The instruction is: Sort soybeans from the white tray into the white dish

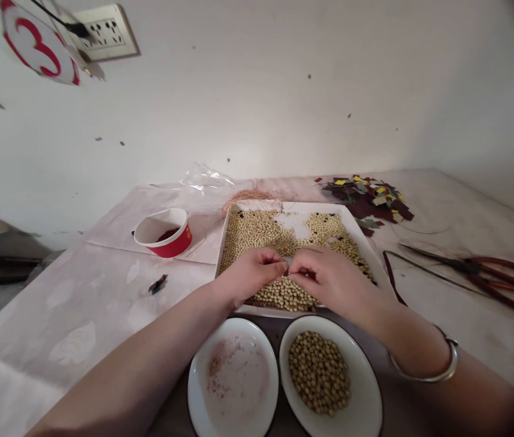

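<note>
Both hands meet over a white shallow box (366,237) spread with small pale round beads (257,233), some dark ones among them. Thumb and finger of my left hand (257,270) are pinched together. My right hand (323,273) pinches too, its fingertips almost touching the left ones. Whatever lies between the fingertips is too small to make out. Just below the box stand two white oval bowls. The left bowl (247,413) holds reddish crumbs, and the right bowl (361,406) holds larger brownish beads (318,373).
A red and white paper cup (177,246) with dark red contents stands left. Large scissors (488,270) lie right, near a dark cord (388,273). Behind are colourful scraps (370,197), clear plastic (204,177) and reddish fibres (247,197). A wall socket (106,33) is above.
</note>
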{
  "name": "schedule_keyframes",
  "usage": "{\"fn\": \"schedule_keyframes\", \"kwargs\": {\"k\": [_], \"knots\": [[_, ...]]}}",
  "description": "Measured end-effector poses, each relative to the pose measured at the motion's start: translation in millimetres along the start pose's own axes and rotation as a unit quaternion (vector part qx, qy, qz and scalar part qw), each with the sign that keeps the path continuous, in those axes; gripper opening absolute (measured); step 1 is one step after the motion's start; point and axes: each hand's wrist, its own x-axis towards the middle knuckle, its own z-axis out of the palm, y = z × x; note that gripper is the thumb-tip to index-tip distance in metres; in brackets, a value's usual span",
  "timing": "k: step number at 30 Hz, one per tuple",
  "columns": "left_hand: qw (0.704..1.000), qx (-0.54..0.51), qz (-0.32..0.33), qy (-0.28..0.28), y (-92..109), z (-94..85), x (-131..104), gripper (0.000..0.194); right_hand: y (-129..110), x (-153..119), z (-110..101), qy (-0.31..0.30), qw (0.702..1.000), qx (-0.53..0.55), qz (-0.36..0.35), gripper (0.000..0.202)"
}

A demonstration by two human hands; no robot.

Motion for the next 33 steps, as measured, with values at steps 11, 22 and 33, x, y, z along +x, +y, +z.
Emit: {"fn": "schedule_keyframes", "kwargs": {"k": [11,22,33], "knots": [[1.000,0.002,-0.003,0.010,0,-0.6,-1,0.030,3,0,9,0.042,0.997,-0.051,-0.035,0.015],[1.000,-0.003,-0.007,0.017,2,-0.1,-2,0.026,1,1,3,0.028,0.999,-0.025,0.014,0.011],[0.999,0.031,-0.006,0.023,5,0.4,-3,0.022,-15,-15,-29,-0.152,0.984,0.095,-0.009,0.008]]}}
